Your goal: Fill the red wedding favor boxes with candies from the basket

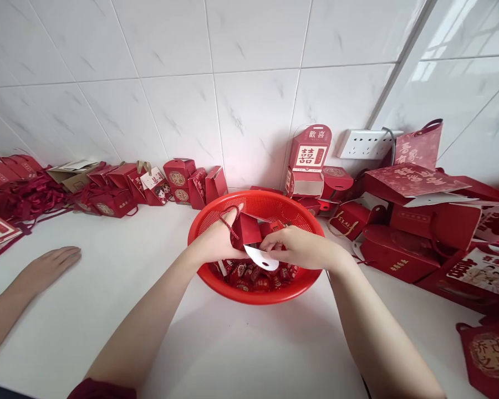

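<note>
A red plastic basket (255, 298) with perforated walls stands in the middle of the white table, with small red wrapped items (261, 280) in its bottom. Over it, my left hand (220, 239) grips a small red box (248, 229) from its left side, a twisted red cord looped by the fingers. The box's flap with a white inner face and a hole hangs toward me. My right hand (293, 246) is at the box's right side, fingers bent by the open flap; what its fingertips hold is partly hidden.
Another person's hand (52, 269) rests on the table (87, 310) at the left. Red gift boxes (116, 202) and ribbons (37, 197) line the tiled wall. Stacked boxes (399, 249) crowd the right side, near a white power strip (366, 145).
</note>
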{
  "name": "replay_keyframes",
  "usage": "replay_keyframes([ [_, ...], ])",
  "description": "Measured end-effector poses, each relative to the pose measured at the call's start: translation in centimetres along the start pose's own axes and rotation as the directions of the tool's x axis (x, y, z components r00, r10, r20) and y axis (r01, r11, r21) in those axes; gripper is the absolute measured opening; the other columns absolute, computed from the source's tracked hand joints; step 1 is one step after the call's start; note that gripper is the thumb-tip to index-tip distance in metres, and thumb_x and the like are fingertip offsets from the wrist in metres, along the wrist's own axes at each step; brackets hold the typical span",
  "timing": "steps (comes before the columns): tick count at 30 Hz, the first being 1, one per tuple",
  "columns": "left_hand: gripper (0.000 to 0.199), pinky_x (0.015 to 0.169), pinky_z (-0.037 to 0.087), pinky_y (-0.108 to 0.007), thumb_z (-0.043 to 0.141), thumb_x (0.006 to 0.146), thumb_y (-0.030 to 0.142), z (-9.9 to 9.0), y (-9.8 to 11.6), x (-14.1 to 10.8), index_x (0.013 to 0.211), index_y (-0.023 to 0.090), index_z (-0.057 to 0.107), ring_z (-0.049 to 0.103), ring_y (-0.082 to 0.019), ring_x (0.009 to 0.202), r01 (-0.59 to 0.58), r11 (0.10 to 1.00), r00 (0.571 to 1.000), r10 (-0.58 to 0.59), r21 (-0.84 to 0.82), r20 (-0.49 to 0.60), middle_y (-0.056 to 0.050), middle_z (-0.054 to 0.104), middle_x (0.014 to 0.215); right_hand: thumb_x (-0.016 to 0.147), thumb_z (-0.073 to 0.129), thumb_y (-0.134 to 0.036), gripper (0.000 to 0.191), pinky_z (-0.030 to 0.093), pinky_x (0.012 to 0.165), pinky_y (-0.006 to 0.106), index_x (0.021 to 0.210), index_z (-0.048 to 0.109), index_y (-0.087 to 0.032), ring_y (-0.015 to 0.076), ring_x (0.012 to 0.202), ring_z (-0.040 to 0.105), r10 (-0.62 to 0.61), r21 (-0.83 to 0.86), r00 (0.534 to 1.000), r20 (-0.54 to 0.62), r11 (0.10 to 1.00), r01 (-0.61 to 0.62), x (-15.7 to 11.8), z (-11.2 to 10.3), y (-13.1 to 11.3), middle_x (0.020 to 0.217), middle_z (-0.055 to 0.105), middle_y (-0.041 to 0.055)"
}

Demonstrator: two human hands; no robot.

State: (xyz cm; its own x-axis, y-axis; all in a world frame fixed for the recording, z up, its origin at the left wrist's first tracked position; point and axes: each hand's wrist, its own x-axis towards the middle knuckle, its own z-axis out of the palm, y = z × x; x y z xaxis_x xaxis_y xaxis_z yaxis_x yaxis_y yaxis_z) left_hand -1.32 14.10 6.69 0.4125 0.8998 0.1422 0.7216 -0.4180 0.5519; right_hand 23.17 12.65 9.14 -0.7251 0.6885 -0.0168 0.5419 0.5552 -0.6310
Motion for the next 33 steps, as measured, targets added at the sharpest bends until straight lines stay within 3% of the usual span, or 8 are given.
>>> replay_keyframes([
  [12, 0.123, 0.110, 0.043, -0.041, 0.085, 0.064, 0.045, -0.1, -0.7, 0.2, 0.161, 0.018, 0.014, 0.043, -0.034, 0.141, -0.049, 0.996, 0.994, 0.056, -0.076, 0.089, -0.017, 0.035, 0.159, 0.092, 0.061, -0.022, 0.015, 0.033, 0.059, 0.026, 0.082, 0.072, -0.021, 0.0116, 0.061, 0.051, -0.061, -0.219, 0.986, -0.152, 0.975, 0.027, 0.7, 0.9, -0.4, 0.073, 0.069, -0.0019],
  [14, 0.117, 0.113, 0.040, -0.043, 0.084, 0.064, 0.050, -0.3, -1.1, 0.3, 0.159, 0.016, 0.023, 0.037, -0.035, 0.145, -0.067, 0.998, 0.987, 0.068, -0.009, 0.148, -0.017, 0.033, 0.161, 0.092, 0.061, -0.021, 0.016, 0.031, 0.059, 0.027, 0.079, 0.070, -0.021, 0.0123, 0.061, 0.051, -0.032, -0.281, 0.983, -0.181, 0.960, -0.020, 0.6, 0.8, -0.6, 0.072, 0.069, -0.0016],
  [16, 0.094, 0.112, 0.040, -0.042, 0.081, 0.067, 0.055, -0.4, -1.3, 0.4, 0.147, 0.017, 0.048, 0.038, -0.035, 0.144, -0.114, 0.991, 0.977, 0.099, 0.067, 0.187, -0.015, 0.041, 0.156, 0.092, 0.059, -0.021, 0.018, 0.029, 0.059, 0.027, 0.076, 0.069, -0.021, 0.0135, 0.064, 0.053, 0.009, -0.324, 0.978, -0.210, 0.943, -0.078, 0.6, 0.8, -0.6, 0.073, 0.069, -0.0005],
  [19, 0.040, 0.083, 0.052, -0.033, 0.071, 0.078, 0.058, -0.5, -1.2, 0.5, 0.083, 0.019, 0.074, 0.067, -0.027, 0.102, -0.126, 0.983, 0.985, 0.108, 0.137, 0.131, -0.008, 0.073, 0.102, 0.092, 0.056, -0.019, 0.020, 0.028, 0.059, 0.027, 0.076, 0.068, -0.021, 0.0150, 0.067, 0.055, 0.047, -0.363, 0.969, -0.244, 0.922, -0.137, 0.7, 0.8, -0.6, 0.076, 0.071, 0.0006],
  [21, 0.051, 0.061, 0.045, -0.027, 0.066, 0.084, 0.056, -0.4, -0.9, 0.4, 0.052, 0.018, 0.056, 0.061, -0.016, 0.063, -0.134, 0.980, 0.991, 0.127, 0.147, 0.052, -0.002, 0.060, 0.060, 0.092, 0.055, -0.018, 0.019, 0.028, 0.059, 0.027, 0.077, 0.068, -0.021, 0.0152, 0.068, 0.055, 0.043, -0.379, 0.967, -0.253, 0.915, -0.140, 0.8, 1.0, -0.5, 0.078, 0.071, 0.0009],
  [22, 0.054, 0.056, 0.041, -0.026, 0.066, 0.085, 0.053, -0.3, -0.7, 0.4, 0.048, 0.017, 0.049, 0.053, -0.012, 0.055, -0.170, 0.977, 0.985, 0.170, 0.128, 0.012, 0.001, 0.052, 0.054, 0.091, 0.055, -0.017, 0.019, 0.028, 0.058, 0.027, 0.077, 0.067, -0.021, 0.0150, 0.067, 0.055, 0.034, -0.383, 0.966, -0.256, 0.914, -0.133, 0.9, 1.1, -0.4, 0.078, 0.071, 0.0009],
  [27, 0.013, 0.061, 0.041, -0.023, 0.069, 0.087, 0.031, 0.2, 0.6, -0.1, 0.081, 0.021, 0.068, 0.048, -0.007, 0.061, -0.417, 0.906, 0.905, 0.422, 0.068, -0.063, 0.000, 0.064, 0.100, 0.094, 0.052, -0.017, 0.022, 0.028, 0.056, 0.026, 0.080, 0.069, -0.019, 0.0125, 0.061, 0.052, -0.048, -0.347, 0.974, -0.223, 0.937, -0.033, 1.4, 2.0, -0.5, 0.075, 0.068, 0.0009],
  [33, 0.018, 0.073, 0.047, -0.027, 0.065, 0.090, 0.040, -0.2, 0.8, -0.1, 0.089, 0.022, 0.068, 0.062, -0.014, 0.086, -0.324, 0.931, 0.946, 0.323, 0.167, 0.031, -0.002, 0.060, 0.124, 0.102, 0.047, -0.027, 0.028, 0.028, 0.053, 0.028, 0.086, 0.068, -0.017, 0.0137, 0.060, 0.054, -0.011, -0.395, 0.981, -0.192, 0.916, -0.067, 1.7, 2.5, -1.0, 0.077, 0.068, 0.0043],
])
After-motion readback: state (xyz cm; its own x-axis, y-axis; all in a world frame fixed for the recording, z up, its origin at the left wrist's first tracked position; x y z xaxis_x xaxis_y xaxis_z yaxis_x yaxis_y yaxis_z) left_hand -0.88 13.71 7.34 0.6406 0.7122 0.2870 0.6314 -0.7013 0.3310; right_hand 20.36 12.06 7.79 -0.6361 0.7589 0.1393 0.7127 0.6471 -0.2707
